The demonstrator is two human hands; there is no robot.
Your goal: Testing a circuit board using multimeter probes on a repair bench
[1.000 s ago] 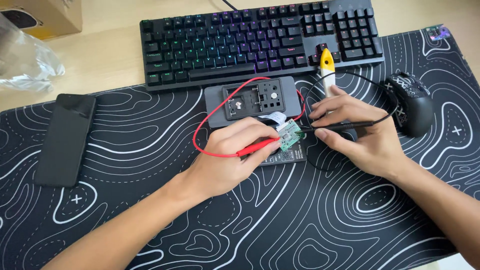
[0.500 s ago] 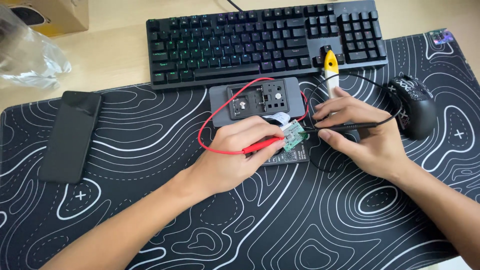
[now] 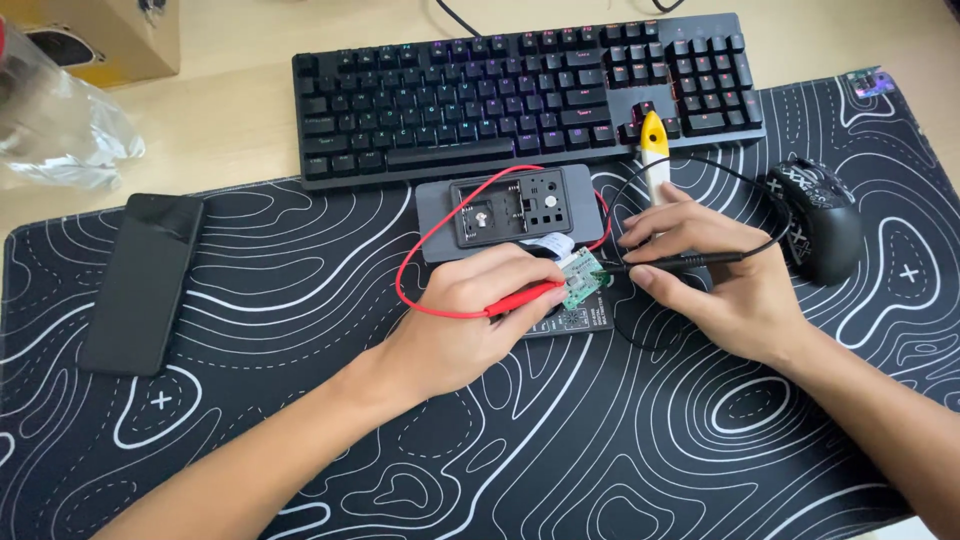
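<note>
Hands (image 3: pixel 600 300): two probes (image 3: pixel 525 298), one circuit board (image 3: pixel 582 279)

Matt black cloth desk mat (image 3: pixel 300 440) with white contour print lies on pale smooth wood-look desk (image 3: pixel 230 120); keyboard (image 3: pixel 520 90) and mouse (image 3: pixel 825 215) are matt black plastic, phone (image 3: pixel 140 280) glossy black, probe (image 3: pixel 525 297) red plastic, circuit board (image 3: pixel 583 279) green, bag (image 3: pixel 60 130) clear crinkled plastic.

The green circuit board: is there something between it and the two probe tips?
Nothing visible. The red probe in the left hand and the black probe in the right hand both reach the green circuit board directly.
</note>
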